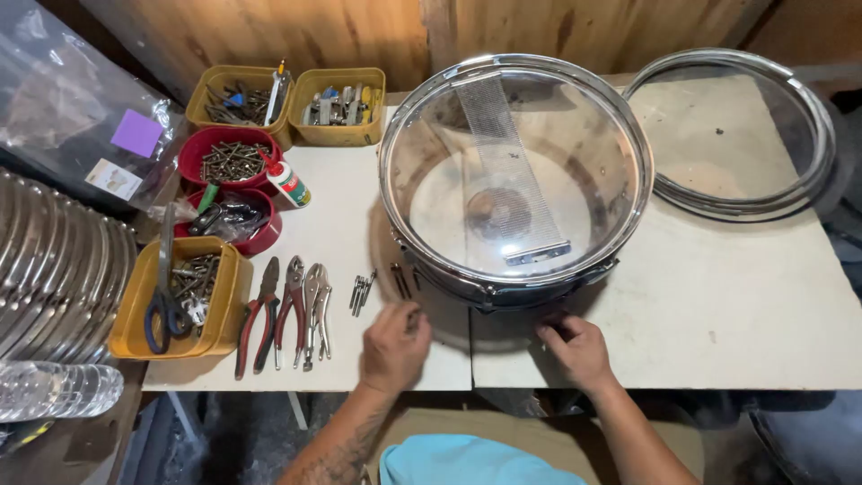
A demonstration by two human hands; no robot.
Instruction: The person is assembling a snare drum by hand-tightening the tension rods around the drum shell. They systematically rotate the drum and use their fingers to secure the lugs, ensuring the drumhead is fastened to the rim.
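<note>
Left hand (393,346) rests knuckles-up on the table (718,305), fingers curled near loose screws (362,292) (can't tell if it's pinching one). Pliers (285,310) lie further left, handles toward me. Snare drum (514,175) sits open-side-up, wires running front-to-back. Right hand (576,348), loosely curled, touches its near edge.

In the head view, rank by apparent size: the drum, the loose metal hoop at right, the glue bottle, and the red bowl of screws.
1. Drum, largest.
2. Loose metal hoop, somewhat smaller across; its right edge is partly cut off, so this is less sure.
3. Red bowl of screws.
4. Glue bottle, smallest.
</note>
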